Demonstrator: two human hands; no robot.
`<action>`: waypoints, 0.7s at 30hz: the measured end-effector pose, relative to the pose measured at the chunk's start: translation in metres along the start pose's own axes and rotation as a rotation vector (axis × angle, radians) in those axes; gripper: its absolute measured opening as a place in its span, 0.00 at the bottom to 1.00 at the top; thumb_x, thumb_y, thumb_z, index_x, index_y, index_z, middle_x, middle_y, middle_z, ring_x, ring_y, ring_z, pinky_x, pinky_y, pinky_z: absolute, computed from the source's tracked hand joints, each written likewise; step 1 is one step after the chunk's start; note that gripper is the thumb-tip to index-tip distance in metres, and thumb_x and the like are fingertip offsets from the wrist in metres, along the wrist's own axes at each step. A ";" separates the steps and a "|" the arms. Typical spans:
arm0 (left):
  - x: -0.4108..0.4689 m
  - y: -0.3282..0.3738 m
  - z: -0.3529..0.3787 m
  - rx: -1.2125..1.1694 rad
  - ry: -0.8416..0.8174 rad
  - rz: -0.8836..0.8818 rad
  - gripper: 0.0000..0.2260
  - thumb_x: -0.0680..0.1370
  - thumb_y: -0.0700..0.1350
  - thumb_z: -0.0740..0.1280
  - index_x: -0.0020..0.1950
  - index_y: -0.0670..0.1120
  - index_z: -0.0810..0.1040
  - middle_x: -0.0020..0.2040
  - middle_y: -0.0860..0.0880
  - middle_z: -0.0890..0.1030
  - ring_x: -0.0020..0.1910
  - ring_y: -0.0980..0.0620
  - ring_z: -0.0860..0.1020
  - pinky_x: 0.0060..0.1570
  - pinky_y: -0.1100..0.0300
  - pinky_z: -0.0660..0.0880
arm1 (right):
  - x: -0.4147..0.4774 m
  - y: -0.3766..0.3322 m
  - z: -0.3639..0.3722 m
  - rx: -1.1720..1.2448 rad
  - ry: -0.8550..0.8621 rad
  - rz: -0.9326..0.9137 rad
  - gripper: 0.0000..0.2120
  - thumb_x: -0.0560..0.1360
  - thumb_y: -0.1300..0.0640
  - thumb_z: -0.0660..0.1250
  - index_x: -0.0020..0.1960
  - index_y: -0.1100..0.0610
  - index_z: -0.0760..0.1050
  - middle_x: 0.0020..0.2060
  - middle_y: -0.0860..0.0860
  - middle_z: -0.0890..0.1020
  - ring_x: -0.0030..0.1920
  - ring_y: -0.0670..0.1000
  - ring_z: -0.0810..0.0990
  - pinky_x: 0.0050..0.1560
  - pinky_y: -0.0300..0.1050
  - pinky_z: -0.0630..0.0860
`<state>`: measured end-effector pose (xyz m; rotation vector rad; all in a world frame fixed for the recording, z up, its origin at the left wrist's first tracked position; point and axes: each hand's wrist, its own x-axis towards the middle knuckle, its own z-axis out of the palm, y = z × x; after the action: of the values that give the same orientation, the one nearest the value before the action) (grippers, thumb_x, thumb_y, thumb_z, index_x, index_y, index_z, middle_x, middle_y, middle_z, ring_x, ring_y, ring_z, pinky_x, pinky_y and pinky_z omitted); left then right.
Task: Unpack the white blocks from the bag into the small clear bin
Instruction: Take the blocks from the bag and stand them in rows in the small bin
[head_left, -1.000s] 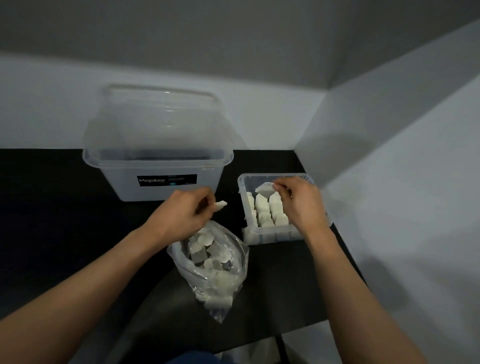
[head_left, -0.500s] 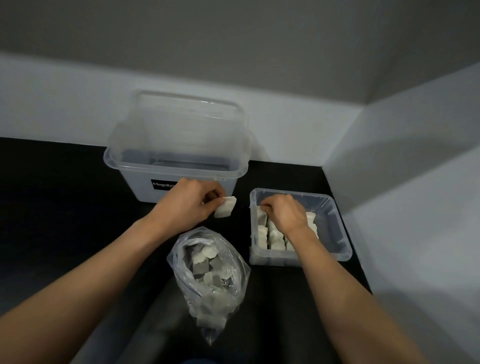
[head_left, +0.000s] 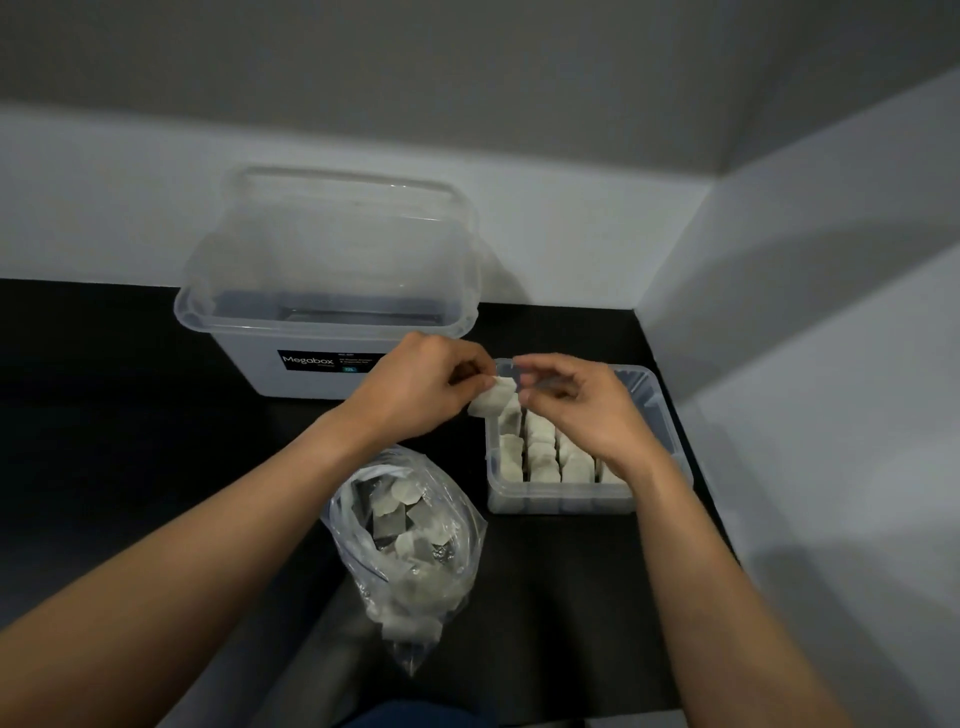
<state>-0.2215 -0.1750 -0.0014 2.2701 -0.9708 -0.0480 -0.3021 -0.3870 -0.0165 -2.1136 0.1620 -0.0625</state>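
A small white block (head_left: 492, 401) hangs over the far-left corner of the small clear plastic bin (head_left: 670, 434), pinched between the left hand's (head_left: 415, 387) thumb and fingertips. The right hand (head_left: 582, 402) hovers over the bin, fingers loosely curled, fingertips at the block's right edge; whether they grip it is unclear. Rows of white blocks (head_left: 540, 449) stand inside. Left of the bin and nearer, an open clear plastic bag (head_left: 410, 540) holds more.

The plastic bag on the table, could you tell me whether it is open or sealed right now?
Open. The plastic bag has its mouth spread wide toward the camera, with white blocks visible directly inside.
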 end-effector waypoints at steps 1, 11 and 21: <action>0.003 0.003 0.003 0.000 -0.003 0.005 0.06 0.80 0.50 0.70 0.54 0.51 0.85 0.41 0.54 0.85 0.41 0.56 0.83 0.45 0.50 0.80 | -0.006 -0.003 -0.003 0.013 -0.043 -0.006 0.13 0.77 0.55 0.75 0.62 0.47 0.83 0.50 0.43 0.86 0.51 0.42 0.85 0.54 0.38 0.81; 0.011 0.002 0.028 -0.002 -0.177 -0.125 0.32 0.72 0.62 0.76 0.72 0.51 0.75 0.66 0.52 0.77 0.61 0.54 0.78 0.60 0.55 0.77 | 0.004 0.029 -0.007 -0.099 0.134 0.044 0.06 0.79 0.52 0.73 0.55 0.48 0.86 0.44 0.42 0.87 0.46 0.40 0.85 0.52 0.41 0.82; -0.001 -0.013 0.043 0.142 -0.394 -0.162 0.53 0.65 0.68 0.78 0.82 0.51 0.60 0.82 0.52 0.60 0.78 0.50 0.63 0.72 0.43 0.70 | 0.042 0.060 0.023 -0.300 -0.140 0.287 0.08 0.77 0.52 0.74 0.55 0.53 0.86 0.47 0.47 0.87 0.46 0.44 0.84 0.56 0.47 0.81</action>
<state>-0.2262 -0.1918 -0.0424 2.5219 -1.0080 -0.5293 -0.2639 -0.4044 -0.0807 -2.3608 0.4100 0.2964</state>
